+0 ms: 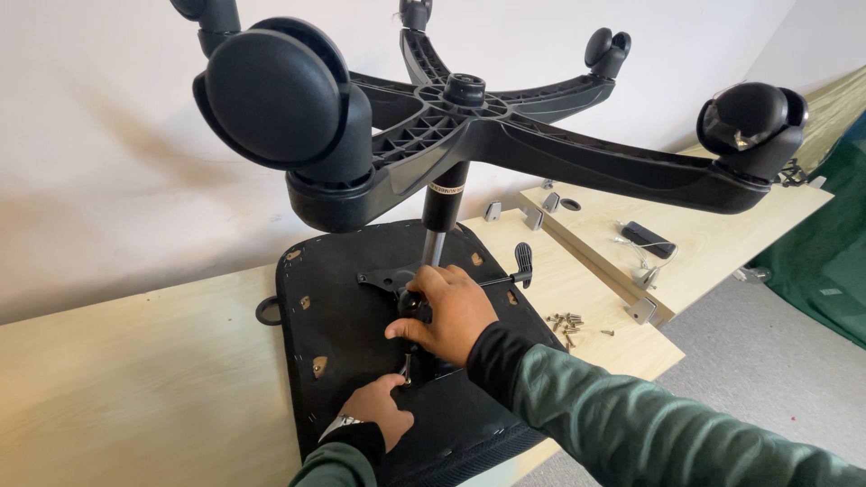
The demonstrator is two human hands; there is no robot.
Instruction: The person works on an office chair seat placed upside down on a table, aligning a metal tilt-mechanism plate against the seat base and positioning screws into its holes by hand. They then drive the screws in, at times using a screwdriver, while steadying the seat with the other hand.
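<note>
Fingers (pixel 410 330) of right hand (pixel 448 312): curled shut over a black knob (pixel 413 305) on the metal plate (pixel 386 279) at the seat's middle. Fingers of left hand (pixel 377 410): pinched closed on a small dark tool (pixel 407 369), just below the right hand; tool type cannot be told. Seat (pixel 352 352): black, upside down, lying across the bench (pixel 135 379) near its front edge. Column (pixel 442 212): upright from the plate, carrying the five-arm base (pixel 505 135) with castors (pixel 271 90) overhead. Lever (pixel 516 269): black handle, jutting from the plate toward the bench's right edge. Screws (pixel 566 321): loose heap, near the right edge, apart from the seat. Second board (pixel 713 243): beyond the right edge, bearing a dark flat item (pixel 648 238).
</note>
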